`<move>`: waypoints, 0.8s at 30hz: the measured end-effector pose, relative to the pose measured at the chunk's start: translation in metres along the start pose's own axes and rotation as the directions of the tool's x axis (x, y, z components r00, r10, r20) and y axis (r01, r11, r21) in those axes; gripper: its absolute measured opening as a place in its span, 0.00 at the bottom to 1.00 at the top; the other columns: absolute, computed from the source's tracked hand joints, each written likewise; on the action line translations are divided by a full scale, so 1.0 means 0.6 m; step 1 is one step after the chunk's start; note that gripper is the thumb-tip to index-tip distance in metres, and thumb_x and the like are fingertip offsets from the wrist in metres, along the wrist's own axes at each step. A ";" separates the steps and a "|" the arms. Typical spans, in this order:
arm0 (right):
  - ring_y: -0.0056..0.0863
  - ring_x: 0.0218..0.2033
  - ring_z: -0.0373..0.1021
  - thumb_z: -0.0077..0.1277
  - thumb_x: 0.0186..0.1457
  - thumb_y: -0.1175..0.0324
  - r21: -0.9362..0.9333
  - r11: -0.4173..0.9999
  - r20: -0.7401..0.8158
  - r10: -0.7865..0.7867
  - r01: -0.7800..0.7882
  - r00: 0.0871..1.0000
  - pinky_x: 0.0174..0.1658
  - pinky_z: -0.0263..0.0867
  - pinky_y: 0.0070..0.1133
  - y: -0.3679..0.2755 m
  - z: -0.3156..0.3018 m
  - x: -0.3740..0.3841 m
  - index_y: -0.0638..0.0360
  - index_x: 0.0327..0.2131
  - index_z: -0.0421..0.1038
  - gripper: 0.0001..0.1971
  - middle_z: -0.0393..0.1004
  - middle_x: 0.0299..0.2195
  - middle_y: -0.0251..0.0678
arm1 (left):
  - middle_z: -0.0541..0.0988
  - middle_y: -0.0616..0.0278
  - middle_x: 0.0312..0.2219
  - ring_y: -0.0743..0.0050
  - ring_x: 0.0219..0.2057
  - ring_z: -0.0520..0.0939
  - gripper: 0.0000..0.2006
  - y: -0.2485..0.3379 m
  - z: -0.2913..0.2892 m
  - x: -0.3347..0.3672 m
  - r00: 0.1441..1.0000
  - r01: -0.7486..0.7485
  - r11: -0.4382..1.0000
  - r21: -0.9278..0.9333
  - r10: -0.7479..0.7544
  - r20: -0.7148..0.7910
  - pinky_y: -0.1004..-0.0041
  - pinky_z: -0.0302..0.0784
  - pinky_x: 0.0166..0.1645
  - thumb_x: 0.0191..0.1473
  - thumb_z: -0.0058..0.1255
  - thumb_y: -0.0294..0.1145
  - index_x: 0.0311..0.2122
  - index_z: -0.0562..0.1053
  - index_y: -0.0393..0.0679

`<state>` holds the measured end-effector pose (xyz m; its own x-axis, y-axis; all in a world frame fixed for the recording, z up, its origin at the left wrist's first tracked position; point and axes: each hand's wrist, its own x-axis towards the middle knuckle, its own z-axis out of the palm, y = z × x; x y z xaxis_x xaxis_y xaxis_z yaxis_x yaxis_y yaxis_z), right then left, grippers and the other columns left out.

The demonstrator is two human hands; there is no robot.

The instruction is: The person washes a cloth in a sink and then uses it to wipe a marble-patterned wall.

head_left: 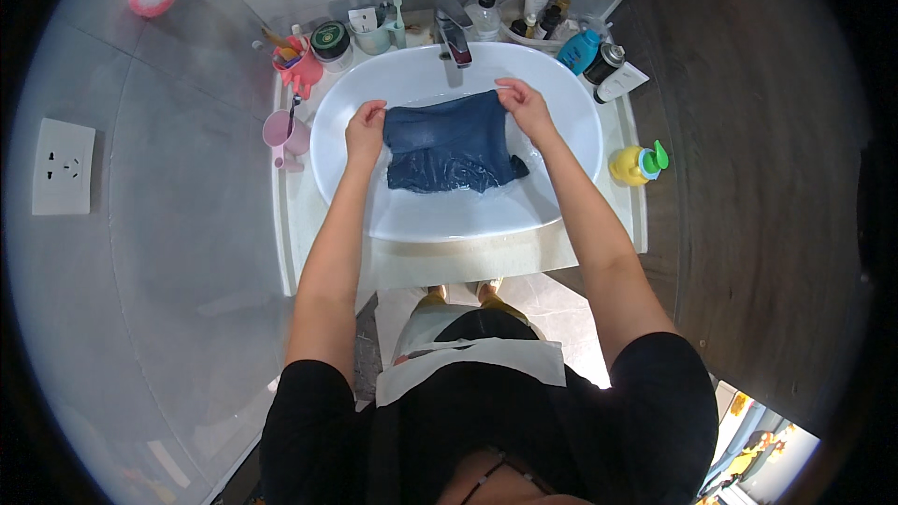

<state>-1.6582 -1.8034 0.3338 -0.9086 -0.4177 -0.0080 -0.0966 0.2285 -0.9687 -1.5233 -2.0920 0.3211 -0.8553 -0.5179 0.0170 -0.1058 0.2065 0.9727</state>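
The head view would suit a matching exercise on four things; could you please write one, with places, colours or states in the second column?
Things:
1. Cloth
2. Pump bottle
3. Tap
4. Socket

Descriptions:
A. White, on the wall at the left
B. At the far edge of the basin
C. Dark blue, its upper corners held by the left hand and the right hand
D. Yellow with a green top, to the right of the basin

Right pairs: 1-C, 2-D, 3-B, 4-A.

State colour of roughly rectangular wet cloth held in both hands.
Dark blue wet cloth; shows best in head view.
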 end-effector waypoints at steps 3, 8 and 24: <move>0.40 0.46 0.69 0.53 0.51 0.72 -0.220 0.975 -0.025 -0.020 0.014 1.000 0.50 0.63 0.24 0.035 0.010 -0.029 0.55 0.45 0.72 0.15 0.73 0.42 0.44 | 0.78 0.55 0.37 0.63 0.39 0.78 0.14 -0.052 0.023 -0.021 0.998 0.013 0.931 0.364 0.008 -0.056 0.70 0.71 0.46 0.51 0.53 0.31 0.45 0.74 0.46; 0.44 0.50 0.66 0.53 0.51 0.67 -0.584 0.757 -0.263 0.165 -0.293 0.951 0.52 0.63 0.31 0.136 0.013 -0.080 0.54 0.49 0.69 0.19 0.70 0.48 0.46 | 0.77 0.48 0.38 0.54 0.41 0.77 0.16 -0.113 0.064 -0.070 0.975 0.221 0.867 0.447 -0.185 -0.123 0.66 0.71 0.46 0.49 0.55 0.36 0.42 0.73 0.38; 0.16 0.27 0.64 0.54 0.53 0.61 0.318 0.853 -0.195 0.486 -0.414 0.852 0.33 0.61 0.17 0.148 -0.066 -0.053 0.58 0.28 0.75 0.10 0.72 0.24 0.24 | 0.75 0.58 0.19 0.70 0.21 0.73 0.16 -0.058 0.023 -0.066 0.957 0.239 0.930 0.277 -0.179 -0.227 0.70 0.68 0.30 0.58 0.46 0.43 0.29 0.77 0.41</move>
<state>-1.6538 -1.7350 0.2578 -0.9003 -0.0733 -0.4290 0.4226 0.0879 -0.9020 -1.4927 -2.0674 0.2834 -0.6848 -0.7212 -0.1049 -0.4438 0.2985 0.8449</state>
